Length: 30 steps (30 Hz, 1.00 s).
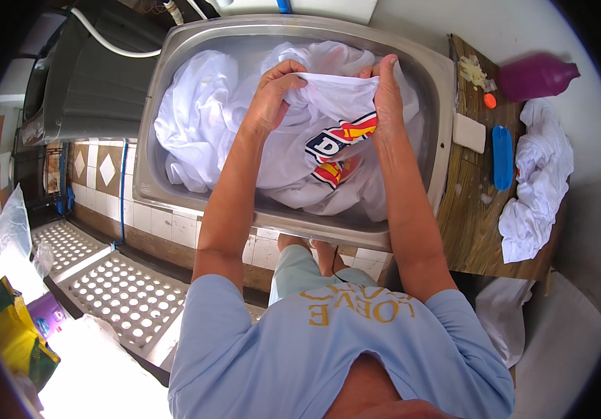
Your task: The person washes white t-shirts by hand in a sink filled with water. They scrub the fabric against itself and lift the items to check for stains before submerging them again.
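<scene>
A white garment (339, 98) with a red, yellow and dark blue print is stretched between my two hands over the metal sink (442, 140). My left hand (275, 94) pinches its upper edge at the left, fingers curled. At the right end of that edge, my right hand (388, 94) grips the cloth with the thumb pointing up; its other fingers are partly hidden behind the fabric. The lower part of the garment hangs down into the sink. More wet white laundry (199, 105) lies bunched around it, mostly to the left and behind.
On the wooden counter (464, 223) at the right are a whitish soap bar (469, 133), a blue brush (502, 158), an orange cap (490, 101), a purple bottle (538, 75) and a crumpled white cloth (541, 181). A dark grey tub (98, 84) and white hose (108, 43) stand left.
</scene>
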{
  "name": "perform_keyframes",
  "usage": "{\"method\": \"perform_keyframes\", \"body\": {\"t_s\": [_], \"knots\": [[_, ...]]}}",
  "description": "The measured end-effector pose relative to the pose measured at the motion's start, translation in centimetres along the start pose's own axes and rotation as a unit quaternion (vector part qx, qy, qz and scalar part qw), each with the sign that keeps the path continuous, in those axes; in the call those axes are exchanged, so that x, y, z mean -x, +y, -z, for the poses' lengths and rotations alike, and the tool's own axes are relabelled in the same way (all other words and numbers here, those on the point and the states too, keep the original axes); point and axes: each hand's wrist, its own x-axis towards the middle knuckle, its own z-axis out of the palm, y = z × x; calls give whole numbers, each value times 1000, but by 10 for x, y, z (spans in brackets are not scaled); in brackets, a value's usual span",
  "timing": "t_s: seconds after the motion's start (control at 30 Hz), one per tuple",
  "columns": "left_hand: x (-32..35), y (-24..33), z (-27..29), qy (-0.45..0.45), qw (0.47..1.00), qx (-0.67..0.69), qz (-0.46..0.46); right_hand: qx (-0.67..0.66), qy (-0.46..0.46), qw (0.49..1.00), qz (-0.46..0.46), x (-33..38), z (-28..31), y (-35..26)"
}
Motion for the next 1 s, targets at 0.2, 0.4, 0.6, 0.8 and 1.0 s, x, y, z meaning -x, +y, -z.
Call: {"method": "perform_keyframes", "body": {"t_s": [0.2,0.4,0.6,0.8,1.0], "knots": [[-4,1,5,-13,1000,26,10,22,-2,1000,9,6,-3,-6],[-6,3,4,-4,998,56,-3,-2,-74,997,32,0,4,-6],[-5,5,3,3,996,71,-52,90,-243,962,83,1,22,-19],[-4,9,10,-1,987,63,-148,281,-195,910,233,10,17,-29],[-6,8,6,31,985,31,-165,330,-115,877,331,4,22,-24]]}}
